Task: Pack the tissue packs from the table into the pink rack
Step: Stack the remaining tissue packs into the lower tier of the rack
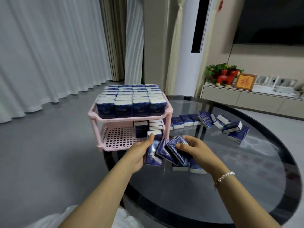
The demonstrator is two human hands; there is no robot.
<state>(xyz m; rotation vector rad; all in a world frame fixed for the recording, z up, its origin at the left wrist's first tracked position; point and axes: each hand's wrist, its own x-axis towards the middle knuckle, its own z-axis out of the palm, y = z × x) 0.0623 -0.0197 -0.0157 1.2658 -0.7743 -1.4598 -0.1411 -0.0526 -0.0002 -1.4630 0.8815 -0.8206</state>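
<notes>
Between the two hands there's a little fan of blue packs (166,150) held up just over the glass table (246,178), right in front of the pink rack (115,139). Left hand (139,152) has its fingers curled under the leftmost pack with the thumb (150,139) stretched forward, its tip touching the white edge of a pack sitting at the front of the rack's lower shelf. Right hand (194,148) grips the other end of the fan, fingers (180,146) bent over the top pack and thumb at the far edge, so both hands are closed on the bundle, not spread at all. Under the right fingers a couple more packs lie flat on the table. Beyond the right hand's fingertips a loose row of packs (213,122) trails across the glass, some standing, some tipped. Past the left thumb, the lower shelf has a few packs stacked in its right part, rest is bare grid. Top shelf is packed full with upright packs (130,102). Bead bracelet (226,176) on the right wrist
</notes>
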